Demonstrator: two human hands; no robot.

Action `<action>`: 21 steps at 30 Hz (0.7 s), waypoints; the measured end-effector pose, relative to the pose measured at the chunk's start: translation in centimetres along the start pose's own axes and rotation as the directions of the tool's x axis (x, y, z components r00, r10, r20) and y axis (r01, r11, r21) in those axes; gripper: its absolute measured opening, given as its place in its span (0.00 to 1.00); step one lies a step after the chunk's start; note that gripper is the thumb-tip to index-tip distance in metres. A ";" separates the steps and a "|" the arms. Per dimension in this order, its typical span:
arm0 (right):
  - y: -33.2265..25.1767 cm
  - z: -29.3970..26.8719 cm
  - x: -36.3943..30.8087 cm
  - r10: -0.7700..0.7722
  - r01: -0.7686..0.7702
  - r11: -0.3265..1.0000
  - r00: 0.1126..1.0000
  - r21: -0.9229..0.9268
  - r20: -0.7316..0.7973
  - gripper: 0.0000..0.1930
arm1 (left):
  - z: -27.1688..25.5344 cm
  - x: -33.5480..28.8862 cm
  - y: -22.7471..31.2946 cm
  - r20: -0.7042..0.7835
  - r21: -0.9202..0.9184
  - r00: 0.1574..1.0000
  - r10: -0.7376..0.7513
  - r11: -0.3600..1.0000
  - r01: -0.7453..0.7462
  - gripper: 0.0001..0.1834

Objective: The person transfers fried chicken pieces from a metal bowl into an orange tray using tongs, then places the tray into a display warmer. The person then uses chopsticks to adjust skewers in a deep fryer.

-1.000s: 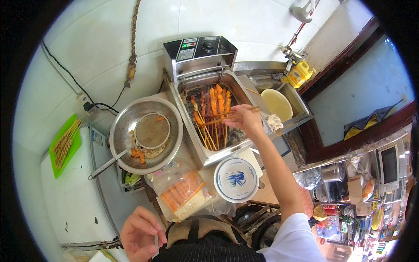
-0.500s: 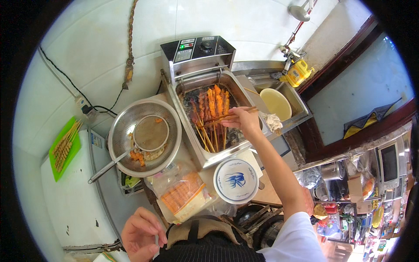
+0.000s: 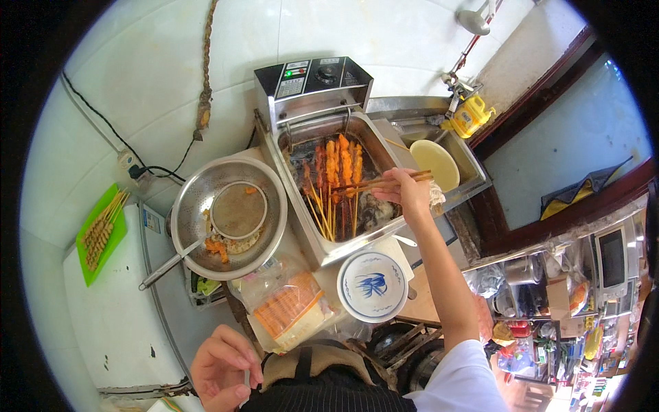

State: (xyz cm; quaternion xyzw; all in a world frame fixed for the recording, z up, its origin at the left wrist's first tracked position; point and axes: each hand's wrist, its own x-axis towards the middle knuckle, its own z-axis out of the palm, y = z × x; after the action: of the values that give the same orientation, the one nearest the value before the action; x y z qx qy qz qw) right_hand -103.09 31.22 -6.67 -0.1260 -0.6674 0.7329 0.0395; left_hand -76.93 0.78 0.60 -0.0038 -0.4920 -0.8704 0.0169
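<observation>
My right hand [image 3: 412, 196] is closed round a pair of wooden chopsticks [image 3: 377, 183], held across the steel fryer [image 3: 287, 199]. Their tips reach the lower part of several meat skewers [image 3: 333, 161]; whether they touch them I cannot tell. Reddish-orange meat lies in dark oil, its bare sticks pointing toward me. Low at the left, my left hand [image 3: 223, 367] hangs with loosely bent fingers, apart from the thumb, and nothing visible in it. Between me and the fryer sit a white bowl [image 3: 372, 285] with blue painting and a clear, orange-printed bag [image 3: 288, 309].
A steel colander [image 3: 184, 185] left of the fryer holds a long-handled strainer [image 3: 238, 209] and orange scraps. Further left, a green tray [image 3: 112, 206] with skewers rests on a white appliance [image 3: 103, 309]. Right of the fryer, a sink [image 3: 473, 172] contains a pale yellow basin [image 3: 434, 161].
My right hand has shifted to the right with the chopsticks, whose tips are now further right over the skewers. More dark oil shows beside the hand. My left hand stays put.
</observation>
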 end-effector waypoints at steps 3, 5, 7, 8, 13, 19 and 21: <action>0.3 0.2 0.3 0.060 -0.060 0.998 0.996 -0.004 0.073 0.11 | 0.1 0.1 0.0 0.008 -0.001 1.000 0.000 1.000 0.000 0.18; 0.5 0.3 0.5 0.084 -0.084 0.996 0.996 -0.011 0.035 0.11 | 0.1 0.0 0.0 0.008 -0.003 1.000 0.008 1.000 -0.008 0.18; 0.6 0.3 0.8 0.092 -0.093 0.996 0.996 0.003 0.019 0.11 | 0.0 0.0 0.1 0.003 -0.004 1.000 0.013 1.000 -0.013 0.18; 0.4 -0.1 1.0 0.099 -0.100 0.995 0.995 0.023 0.017 0.11 | -0.1 -0.1 0.1 -0.004 -0.004 1.000 0.012 1.000 -0.012 0.18; -0.6 -2.0 2.1 0.135 -0.137 0.979 0.991 0.151 0.022 0.11 | -0.4 -0.2 0.0 -0.013 -0.014 1.000 0.021 1.000 -0.021 0.18; 0.7 -1.1 2.1 0.209 -0.215 0.961 0.977 0.176 0.049 0.12 | -0.1 -0.2 0.0 -0.003 -0.028 1.000 0.003 1.000 -0.003 0.18; 1.3 0.0 1.8 0.215 -0.218 0.959 0.976 0.179 0.035 0.13 | 0.0 -0.1 0.1 0.003 -0.029 1.000 0.001 1.000 -0.001 0.18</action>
State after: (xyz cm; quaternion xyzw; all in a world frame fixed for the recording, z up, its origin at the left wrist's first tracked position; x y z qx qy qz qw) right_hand -104.70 31.48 -8.23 -0.1884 -0.5803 0.7916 -0.0349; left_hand -76.82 0.73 0.65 -0.0057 -0.4791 -0.8776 0.0166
